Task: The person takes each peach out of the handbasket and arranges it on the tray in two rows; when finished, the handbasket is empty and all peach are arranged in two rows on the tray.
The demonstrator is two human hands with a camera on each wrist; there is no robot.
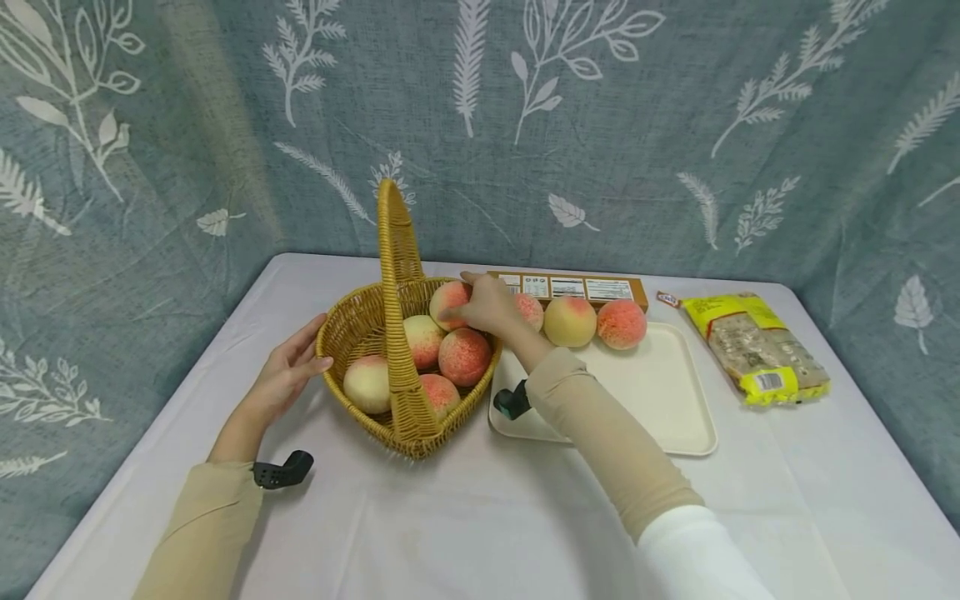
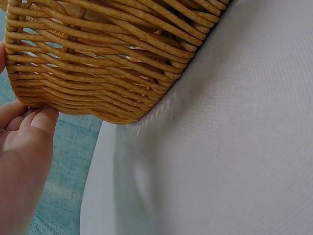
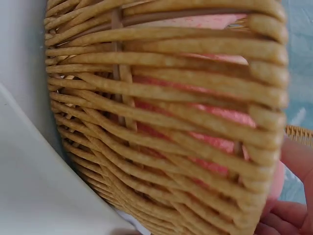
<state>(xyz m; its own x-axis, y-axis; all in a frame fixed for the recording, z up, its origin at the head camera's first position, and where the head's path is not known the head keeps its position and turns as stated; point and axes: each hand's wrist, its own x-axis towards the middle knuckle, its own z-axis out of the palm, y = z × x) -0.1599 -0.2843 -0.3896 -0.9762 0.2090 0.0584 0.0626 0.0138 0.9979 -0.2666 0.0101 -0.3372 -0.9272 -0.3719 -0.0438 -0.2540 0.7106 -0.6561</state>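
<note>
My left hand (image 1: 281, 379) grips the left rim of a wicker basket (image 1: 352, 325) with a tall arched handle; in the left wrist view its fingers (image 2: 41, 120) touch the woven side. Over the basket's far right part, my right hand (image 1: 491, 308) holds a pink-and-yellow peach (image 1: 448, 302) between thumb and fingers. In the right wrist view the basket wall (image 3: 171, 98) hides most of that peach (image 3: 276, 186). Below it in the basket lie several more peaches, among them a red one (image 1: 465, 357) and a pale one (image 1: 367, 383), partly behind the handle.
Right of the basket is a cream tray (image 1: 675, 408). Along its far side sit a yellow peach (image 1: 570, 322), a red peach (image 1: 622, 324) and another peach (image 1: 529, 310) partly behind my hand. A long brown box (image 1: 637, 292) lies behind them. A yellow food bag (image 1: 757, 346) lies at the right.
</note>
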